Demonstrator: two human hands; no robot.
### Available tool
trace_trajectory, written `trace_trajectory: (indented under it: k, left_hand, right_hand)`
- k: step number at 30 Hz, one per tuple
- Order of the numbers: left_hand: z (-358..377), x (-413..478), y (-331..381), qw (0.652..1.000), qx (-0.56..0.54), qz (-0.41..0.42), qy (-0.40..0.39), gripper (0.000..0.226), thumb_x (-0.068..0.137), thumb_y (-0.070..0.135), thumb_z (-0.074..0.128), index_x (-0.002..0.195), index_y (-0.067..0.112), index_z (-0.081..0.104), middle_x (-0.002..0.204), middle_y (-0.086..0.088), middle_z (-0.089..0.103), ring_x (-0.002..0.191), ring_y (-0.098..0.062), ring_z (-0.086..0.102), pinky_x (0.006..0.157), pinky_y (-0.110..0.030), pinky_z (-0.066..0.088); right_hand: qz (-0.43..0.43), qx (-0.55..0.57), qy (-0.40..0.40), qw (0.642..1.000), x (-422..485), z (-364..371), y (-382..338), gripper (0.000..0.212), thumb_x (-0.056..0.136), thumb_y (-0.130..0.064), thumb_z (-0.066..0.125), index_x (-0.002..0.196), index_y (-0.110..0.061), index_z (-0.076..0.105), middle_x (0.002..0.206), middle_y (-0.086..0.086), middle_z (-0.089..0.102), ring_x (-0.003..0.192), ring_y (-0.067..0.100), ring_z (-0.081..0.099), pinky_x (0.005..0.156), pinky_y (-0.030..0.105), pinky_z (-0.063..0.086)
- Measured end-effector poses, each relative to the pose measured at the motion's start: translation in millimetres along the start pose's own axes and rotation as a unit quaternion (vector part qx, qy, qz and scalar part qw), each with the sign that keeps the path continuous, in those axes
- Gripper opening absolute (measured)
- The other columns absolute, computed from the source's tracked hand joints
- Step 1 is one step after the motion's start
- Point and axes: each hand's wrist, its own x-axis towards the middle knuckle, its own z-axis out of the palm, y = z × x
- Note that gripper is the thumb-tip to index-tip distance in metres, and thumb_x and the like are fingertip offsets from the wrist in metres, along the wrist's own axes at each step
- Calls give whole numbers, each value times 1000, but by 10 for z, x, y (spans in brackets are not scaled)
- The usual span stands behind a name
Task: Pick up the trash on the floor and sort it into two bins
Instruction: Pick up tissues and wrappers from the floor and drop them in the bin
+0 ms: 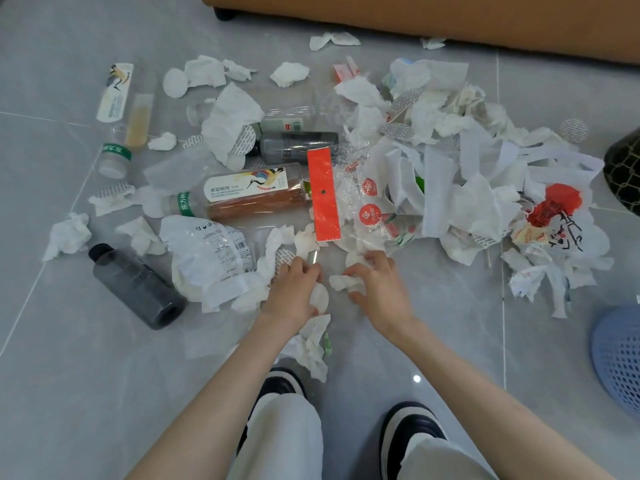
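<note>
Trash covers the grey tile floor: crumpled white tissues, plastic wrappers and bottles. My left hand [297, 292] grips a wad of white tissue [320, 298] low in the middle of the view. My right hand [377, 284] curls its fingers round another crumpled tissue [343, 282] lying on the floor beside it. A brown tea bottle [242, 194] lies on its side behind my hands, next to a flat red carton [323, 194]. A dark grey bottle [136, 285] lies to the left. A blue perforated bin [618, 358] stands at the right edge.
A big heap of tissues and plastic bags [467, 174] fills the right half. A dark patterned bin [625, 171] stands at the far right. An orange sofa base [415, 19] runs along the back. My two shoes [412, 431] stand on the floor below my hands.
</note>
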Motion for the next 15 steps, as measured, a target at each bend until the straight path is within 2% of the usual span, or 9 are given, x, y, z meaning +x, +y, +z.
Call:
trace_trajectory:
  k: [3,7,11,15]
  left_hand:
    - [13,-11,7,999,-17,-23,-13,49,74,12,74,113,15,45,120,-8,42,109,-27,41,82,-32,42]
    - [32,-1,-12,998,-28,-44,-30,56,70,16,79,116,12,46,120,-10,48,112,-29,43,82,-30,37]
    - [42,5,-7,998,-18,-41,-40,50,70,14,79,111,10,50,118,-10,49,111,-27,43,81,-28,35]
    - [34,-16,11,999,-15,-35,-37,48,70,12,78,108,10,49,118,-8,43,109,-25,42,82,-30,39]
  right_hand:
    - [11,-3,12,1000,1,12,-1,32,82,-17,71,113,-21,65,141,9,32,127,29,31,88,33,46]
    - [47,9,15,999,-19,22,-14,32,81,-19,72,112,-22,64,138,8,32,122,32,29,84,33,46]
    - [76,-20,24,997,-39,17,-7,39,84,-30,68,119,-22,53,125,8,48,108,29,43,78,30,38]
    - [88,-16,32,996,-61,36,46,48,84,-36,67,124,-20,47,121,4,60,111,26,47,82,33,35]
